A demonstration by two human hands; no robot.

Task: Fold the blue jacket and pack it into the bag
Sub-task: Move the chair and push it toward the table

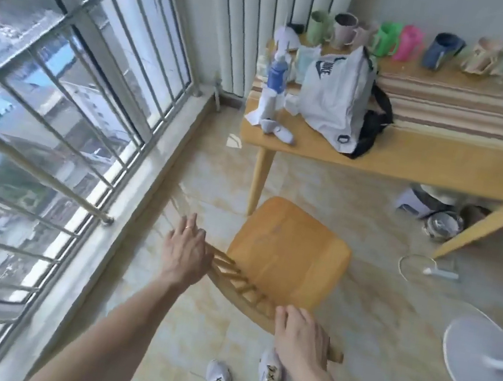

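Observation:
A white bag [333,94] with black straps stands on the left end of a wooden table [414,164]. No blue jacket shows in this view. A wooden chair [289,256] stands on the floor in front of me, its backrest toward me. My left hand [188,249] grips the left end of the chair's backrest. My right hand [300,338] grips the right end of the same backrest. Both hands are closed over the top rail.
A barred window [60,92] runs along the left. Several mugs [385,39], a spray bottle [276,71] and a striped cloth [473,111] sit on the table. A white fan base [487,363] lies on the floor at right. Pots sit under the table.

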